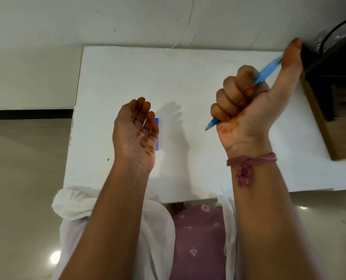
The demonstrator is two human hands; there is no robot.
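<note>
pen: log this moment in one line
right hand: grips blue pen in fist | left hand: palm up, holds nothing | blue piece: on white table, partly behind left hand

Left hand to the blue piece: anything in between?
Nothing visible. The left hand hangs palm-up over the blue piece, covering part of it. The pen is gripped in the right hand, off to the side.
</note>
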